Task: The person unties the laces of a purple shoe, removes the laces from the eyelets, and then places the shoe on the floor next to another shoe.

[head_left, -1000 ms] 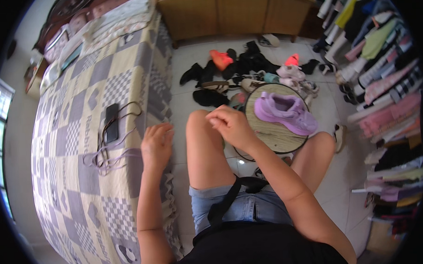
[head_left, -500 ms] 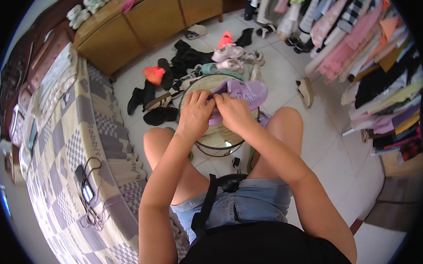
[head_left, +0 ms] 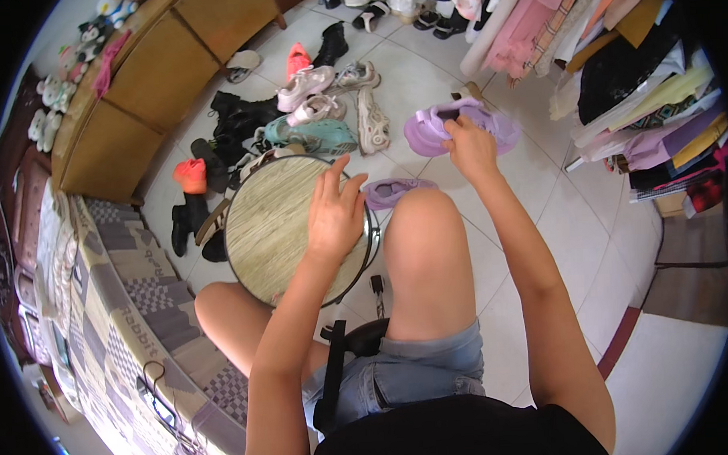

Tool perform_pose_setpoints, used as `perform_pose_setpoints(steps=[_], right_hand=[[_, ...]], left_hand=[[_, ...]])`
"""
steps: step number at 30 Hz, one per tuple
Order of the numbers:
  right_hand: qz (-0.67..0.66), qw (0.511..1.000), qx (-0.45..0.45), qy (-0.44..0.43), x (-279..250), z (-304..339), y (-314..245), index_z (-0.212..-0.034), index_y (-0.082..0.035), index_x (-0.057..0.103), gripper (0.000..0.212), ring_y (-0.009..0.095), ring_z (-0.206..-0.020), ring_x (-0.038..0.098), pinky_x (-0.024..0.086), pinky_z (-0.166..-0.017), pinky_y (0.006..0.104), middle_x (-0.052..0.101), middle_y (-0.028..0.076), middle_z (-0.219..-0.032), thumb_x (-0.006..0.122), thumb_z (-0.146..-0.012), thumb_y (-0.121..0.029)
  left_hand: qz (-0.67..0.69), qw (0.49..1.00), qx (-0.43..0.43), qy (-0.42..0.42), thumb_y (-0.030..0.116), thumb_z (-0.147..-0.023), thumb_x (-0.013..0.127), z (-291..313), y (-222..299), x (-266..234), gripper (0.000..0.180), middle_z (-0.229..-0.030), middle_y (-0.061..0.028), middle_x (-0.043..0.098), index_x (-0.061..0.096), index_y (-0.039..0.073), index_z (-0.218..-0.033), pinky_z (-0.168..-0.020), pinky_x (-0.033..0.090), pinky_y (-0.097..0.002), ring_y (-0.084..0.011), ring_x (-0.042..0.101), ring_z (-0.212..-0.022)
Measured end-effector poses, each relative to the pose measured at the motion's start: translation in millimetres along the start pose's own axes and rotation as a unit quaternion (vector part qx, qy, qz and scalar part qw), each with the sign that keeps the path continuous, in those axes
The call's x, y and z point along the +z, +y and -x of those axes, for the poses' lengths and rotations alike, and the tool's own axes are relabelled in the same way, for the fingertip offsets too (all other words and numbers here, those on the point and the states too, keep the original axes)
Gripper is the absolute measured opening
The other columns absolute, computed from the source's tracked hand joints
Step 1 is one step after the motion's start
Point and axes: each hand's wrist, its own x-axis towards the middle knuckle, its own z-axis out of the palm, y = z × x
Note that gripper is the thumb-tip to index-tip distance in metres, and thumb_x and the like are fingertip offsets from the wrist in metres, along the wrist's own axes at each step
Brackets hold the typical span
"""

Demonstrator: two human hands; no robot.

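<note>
- Right hand (head_left: pixel 471 146) out past knee, fingers clamped on lilac sneaker (head_left: pixel 460 126) above floor, beyond round surface (head_left: pixel 280 226)'s far right edge.
- Left hand (head_left: pixel 335 212) flat, fingers spread, on surface's right edge.
- Risk: one-handed hold slipping, sneaker dropping onto second lilac shoe (head_left: pixel 395 192) below.
</note>
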Motion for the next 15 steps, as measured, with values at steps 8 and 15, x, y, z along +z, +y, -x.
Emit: perform_pose_setpoints(steps=[8,15], right_hand=[[-0.025,0.998,-0.016,-0.054,141,1,28,-0.084,-0.012,0.063,0.011,0.032,-0.068,0.066,0.051,-0.056,0.0457,0.059,0.011,-0.084,0.068,-0.074,-0.013],[-0.015,0.983,-0.045,-0.179,275,8,7,-0.096,-0.007,0.061,0.026,0.03,-0.068,0.067,0.053,-0.057,0.0426,0.058,0.012,-0.097,0.067,-0.07,-0.006]], left_hand=[[0.013,0.997,-0.08,-0.019,0.001,-0.078,0.068,7,-11,24,0.03,-0.133,-0.0181,0.052,0.067,0.005,-0.108,-0.092,0.045,-0.044,-0.0376,0.052,-0.109],[-0.001,0.993,-0.101,-0.068,0.001,-0.077,0.067,-2,-6,25,0.026,-0.131,-0.0184,0.053,0.068,0.005,-0.103,-0.096,0.043,-0.0462,-0.0379,0.052,-0.113]])
